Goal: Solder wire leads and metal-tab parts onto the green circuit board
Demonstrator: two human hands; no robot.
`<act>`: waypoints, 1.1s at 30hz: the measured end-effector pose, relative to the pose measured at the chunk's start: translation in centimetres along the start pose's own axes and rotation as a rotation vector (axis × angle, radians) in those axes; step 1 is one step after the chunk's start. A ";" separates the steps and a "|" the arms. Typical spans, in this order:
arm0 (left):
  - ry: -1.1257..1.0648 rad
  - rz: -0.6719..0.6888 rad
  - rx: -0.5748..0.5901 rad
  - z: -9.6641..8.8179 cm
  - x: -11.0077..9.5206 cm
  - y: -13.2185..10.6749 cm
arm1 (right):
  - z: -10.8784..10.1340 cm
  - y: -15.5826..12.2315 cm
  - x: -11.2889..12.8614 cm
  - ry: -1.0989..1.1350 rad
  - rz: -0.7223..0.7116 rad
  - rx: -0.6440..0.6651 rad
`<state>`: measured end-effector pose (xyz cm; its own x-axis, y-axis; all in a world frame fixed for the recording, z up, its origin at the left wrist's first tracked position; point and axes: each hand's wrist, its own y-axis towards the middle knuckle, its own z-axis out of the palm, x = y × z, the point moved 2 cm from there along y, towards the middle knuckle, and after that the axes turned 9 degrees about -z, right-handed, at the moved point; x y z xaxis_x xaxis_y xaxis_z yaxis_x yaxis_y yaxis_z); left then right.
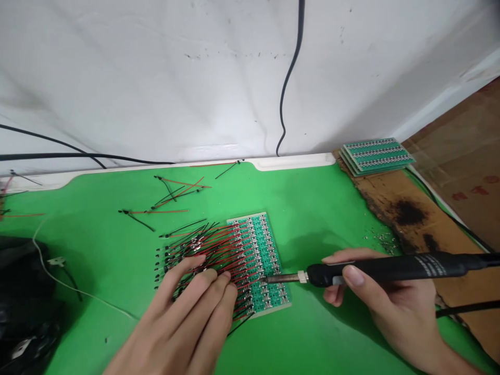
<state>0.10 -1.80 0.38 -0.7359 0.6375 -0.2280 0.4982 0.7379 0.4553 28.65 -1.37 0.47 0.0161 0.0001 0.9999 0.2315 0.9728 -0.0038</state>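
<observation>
Red leads (236, 245) are laid across the left side of the circuit-board panel (271, 260) on the tabletop (320, 208); soldered ones cannot be told. Loose wires (167, 212) lie apart. Leads are covered by the bunched left hand (187, 317), any pinch hidden; the soldering iron (390, 268) is gripped by the right hand (398, 302).

Green mat (320, 203) open far right of circuit board (269, 250); soldering iron (394, 268) blocks right, wires (224, 245) (messy bunch) block left.
</observation>
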 end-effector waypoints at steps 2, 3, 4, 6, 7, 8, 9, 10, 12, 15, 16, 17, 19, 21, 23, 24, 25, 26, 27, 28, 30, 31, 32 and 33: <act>0.001 0.003 0.003 0.1 0.0 0.1 | 0.1 0.0 0.1 0.009 0.007 -0.010; 0.004 -0.001 0.001 0.1 0.0 0.1 | 0.1 0.0 0.1 0.013 0.011 -0.013; 0.003 -0.005 0.000 0.1 0.0 0.1 | 0.1 0.1 0.1 0.016 0.015 -0.015; -0.001 -0.009 0.002 0.1 -0.1 0.0 | 0.1 0.1 0.1 0.014 0.019 -0.018; -0.001 -0.010 0.003 0.1 -0.1 0.0 | 0.1 0.1 0.1 0.011 0.020 -0.017; 0.000 -0.008 0.002 0.2 -0.2 -0.1 | 0.1 0.1 0.1 0.011 0.020 -0.015; 0.004 -0.005 0.001 0.2 -0.3 -0.1 | 0.1 0.1 0.1 0.011 0.022 -0.013; 0.010 -0.003 0.000 0.2 -0.3 -0.2 | 0.1 0.1 0.1 0.010 0.024 -0.010; 0.016 -0.001 -0.006 0.1 -0.4 -0.3 | 0.1 0.1 0.1 0.009 0.025 -0.012; 0.018 0.015 -0.017 0.0 -0.4 -0.3 | 0.1 0.1 0.0 0.003 0.025 -0.022; 0.021 0.022 -0.020 0.0 -0.4 -0.4 | 0.0 0.1 0.0 0.000 0.027 -0.019; 0.024 0.028 -0.022 0.0 -0.4 -0.4 | 0.0 0.1 0.0 -0.002 0.029 -0.015; 0.029 0.036 -0.028 0.0 -0.3 -0.3 | 0.0 0.1 0.0 -0.003 0.028 -0.007; 0.031 0.036 -0.035 0.2 -0.3 -0.3 | 0.0 0.0 0.0 -0.002 0.024 -0.015; 0.038 0.037 -0.043 0.3 -0.2 -0.3 | -0.1 0.0 0.0 -0.008 0.024 -0.031; 0.040 0.039 -0.048 0.3 -0.2 -0.4 | -0.1 -0.1 0.0 -0.016 0.026 -0.035; 0.039 0.039 -0.051 0.3 -0.2 -0.4 | -0.1 0.0 0.0 -0.025 0.027 -0.037; 0.036 0.040 -0.058 0.3 -0.1 -0.4 | -0.1 0.0 0.0 -0.034 0.029 -0.034; 0.031 0.040 -0.060 0.3 -0.1 -0.5 | -0.1 0.0 0.0 -0.040 0.031 -0.031; 0.024 0.031 -0.057 0.3 -0.1 -0.5 | -0.1 0.1 0.0 -0.043 0.032 -0.026; 0.016 0.022 -0.052 0.3 0.0 -0.5 | -0.1 0.1 0.0 -0.049 0.034 -0.018; 0.013 0.019 -0.054 0.3 0.0 -0.6 | -0.1 0.2 0.0 -0.053 0.031 -0.016; 0.010 0.016 -0.057 0.3 -0.1 -0.6 | -0.1 0.2 0.0 -0.058 0.028 -0.015; 0.010 0.016 -0.062 0.3 -0.1 -0.6 | -0.2 0.2 0.0 -0.063 0.024 -0.016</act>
<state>0.02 -2.26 -0.19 -0.7328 0.6465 -0.2122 0.4804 0.7124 0.5115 28.84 -1.21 0.46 -0.0391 0.0382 0.9985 0.2476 0.9685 -0.0273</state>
